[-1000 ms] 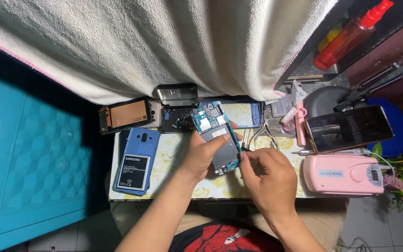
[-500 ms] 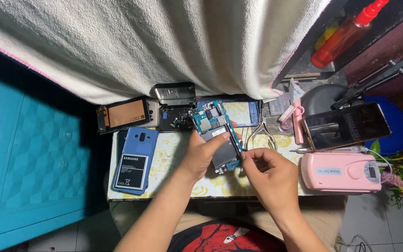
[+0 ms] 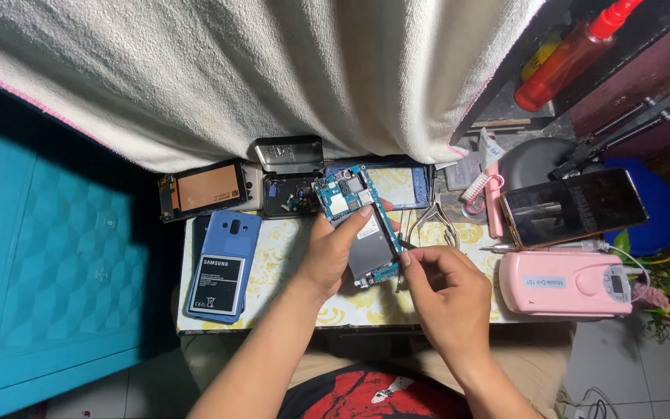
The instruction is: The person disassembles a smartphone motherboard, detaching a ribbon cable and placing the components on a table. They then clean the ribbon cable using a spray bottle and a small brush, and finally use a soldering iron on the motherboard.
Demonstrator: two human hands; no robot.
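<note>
Right hand point(image 3: 447, 291) shifted slightly | both hands grip one circuit board point(image 3: 360, 225) | one battery point(image 3: 216, 284)

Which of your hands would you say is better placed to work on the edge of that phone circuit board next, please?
Probably the right hand: its pinched fingertips already sit at the edge of the phone circuit board. The left hand is occupied gripping the board, holding it above the small table.
</note>
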